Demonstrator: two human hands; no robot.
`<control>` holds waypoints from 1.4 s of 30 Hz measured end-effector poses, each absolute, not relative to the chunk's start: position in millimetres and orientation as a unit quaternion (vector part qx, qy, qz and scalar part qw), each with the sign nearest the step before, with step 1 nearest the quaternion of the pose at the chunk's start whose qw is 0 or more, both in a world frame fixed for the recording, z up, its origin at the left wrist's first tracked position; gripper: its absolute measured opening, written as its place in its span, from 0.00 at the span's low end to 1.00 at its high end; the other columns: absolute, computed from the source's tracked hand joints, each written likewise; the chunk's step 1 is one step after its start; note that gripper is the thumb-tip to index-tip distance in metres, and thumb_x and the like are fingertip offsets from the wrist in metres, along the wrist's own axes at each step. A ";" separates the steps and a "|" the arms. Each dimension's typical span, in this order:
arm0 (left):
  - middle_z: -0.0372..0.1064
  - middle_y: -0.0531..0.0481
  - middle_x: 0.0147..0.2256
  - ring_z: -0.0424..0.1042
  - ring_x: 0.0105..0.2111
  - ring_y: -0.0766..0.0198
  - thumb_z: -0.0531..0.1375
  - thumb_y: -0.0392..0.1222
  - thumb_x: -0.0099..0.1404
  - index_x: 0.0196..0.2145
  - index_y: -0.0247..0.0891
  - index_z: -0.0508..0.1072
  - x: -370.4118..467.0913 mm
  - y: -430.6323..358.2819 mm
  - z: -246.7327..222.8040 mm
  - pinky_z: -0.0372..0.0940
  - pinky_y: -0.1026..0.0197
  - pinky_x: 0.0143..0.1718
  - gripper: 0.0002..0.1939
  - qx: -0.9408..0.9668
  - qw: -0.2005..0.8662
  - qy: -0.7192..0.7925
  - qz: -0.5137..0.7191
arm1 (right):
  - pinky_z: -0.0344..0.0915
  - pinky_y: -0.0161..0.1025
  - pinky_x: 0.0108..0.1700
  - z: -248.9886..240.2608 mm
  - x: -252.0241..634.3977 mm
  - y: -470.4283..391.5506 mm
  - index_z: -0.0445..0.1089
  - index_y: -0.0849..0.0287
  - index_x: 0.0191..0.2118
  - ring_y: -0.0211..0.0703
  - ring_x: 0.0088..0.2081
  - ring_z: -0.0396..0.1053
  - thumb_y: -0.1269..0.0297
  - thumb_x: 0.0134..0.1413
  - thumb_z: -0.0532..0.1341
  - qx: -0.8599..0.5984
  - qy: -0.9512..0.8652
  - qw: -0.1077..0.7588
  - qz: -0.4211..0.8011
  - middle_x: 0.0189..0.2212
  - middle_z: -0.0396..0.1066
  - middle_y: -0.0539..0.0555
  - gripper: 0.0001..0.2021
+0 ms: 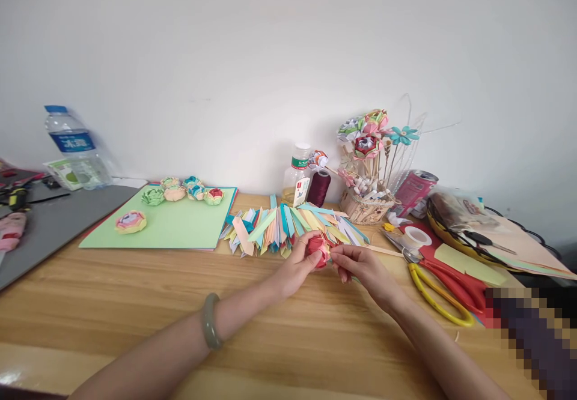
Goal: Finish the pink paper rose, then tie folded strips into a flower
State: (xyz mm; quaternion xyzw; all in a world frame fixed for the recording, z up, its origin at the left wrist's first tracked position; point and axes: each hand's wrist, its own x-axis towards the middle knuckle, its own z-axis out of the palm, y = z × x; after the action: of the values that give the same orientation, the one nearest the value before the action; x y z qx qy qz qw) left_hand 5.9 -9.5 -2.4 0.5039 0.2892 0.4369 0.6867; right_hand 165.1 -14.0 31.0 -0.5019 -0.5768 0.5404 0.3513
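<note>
My left hand (301,262) is closed around a red paper flower (319,250) with a pale yellow edge on its right side. My right hand (354,263) pinches at that right edge, thumb and forefinger together; what lies between the fingertips is too small to make out. Under the right hand a bit of greenish paper shows. Just behind both hands spreads a pile of folded paper strips (270,226) in blue, peach, green and white. Farther left, a finished-looking pink and yellow paper flower (130,222) lies on green paper sheets (180,226).
Several small paper flowers (175,192) sit at the sheets' back edge. Behind the strips stand a bottle (296,175), a dark thread spool (319,188) and a basket (367,209) of paper flowers. Yellow-and-red-handled scissors (439,295) and a white tape roll (415,238) lie right.
</note>
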 end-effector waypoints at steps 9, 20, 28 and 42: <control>0.50 0.41 0.54 0.49 0.56 0.58 0.50 0.49 0.61 0.52 0.37 0.56 3.6 -10.7 -1.0 0.42 0.54 0.58 0.23 0.655 0.521 0.340 0.429 | 0.47 0.30 0.18 27.3 170.1 -10.6 0.71 0.64 0.23 0.28 0.15 0.53 0.55 0.38 0.63 -0.541 -0.571 0.342 0.515 0.16 0.63 0.46 0.14; 0.53 0.41 0.54 0.52 0.55 0.57 0.51 0.51 0.60 0.51 0.38 0.58 2.0 -7.7 1.2 0.47 0.56 0.55 0.23 0.637 0.558 0.320 0.425 | 0.59 0.35 0.37 29.2 174.9 -10.4 0.76 0.59 0.27 0.38 0.31 0.64 0.59 0.40 0.65 -0.467 -0.611 0.362 0.527 0.28 0.71 0.51 0.09; 0.56 0.41 0.51 0.55 0.52 0.58 0.52 0.49 0.61 0.49 0.37 0.59 1.6 -7.8 1.9 0.49 0.56 0.54 0.21 0.643 0.559 0.308 0.423 | 0.58 0.34 0.33 27.4 172.7 -10.8 0.75 0.60 0.22 0.36 0.26 0.62 0.59 0.37 0.66 -0.495 -0.602 0.377 0.500 0.22 0.68 0.50 0.09; 0.60 0.46 0.46 0.62 0.46 0.58 0.58 0.51 0.55 0.44 0.42 0.65 2.0 -8.8 6.5 0.59 0.54 0.46 0.20 0.490 0.715 0.264 0.423 | 0.49 0.33 0.26 31.7 169.8 -14.1 0.70 0.61 0.20 0.32 0.21 0.51 0.55 0.39 0.64 -0.482 -0.562 0.369 0.562 0.16 0.59 0.46 0.13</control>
State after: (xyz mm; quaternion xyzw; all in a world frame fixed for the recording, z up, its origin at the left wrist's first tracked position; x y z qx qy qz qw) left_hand 2.0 -8.8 6.5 0.4897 0.2640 0.4232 0.7151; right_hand 169.8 -14.1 31.7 -0.4816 -0.5619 0.5623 0.3690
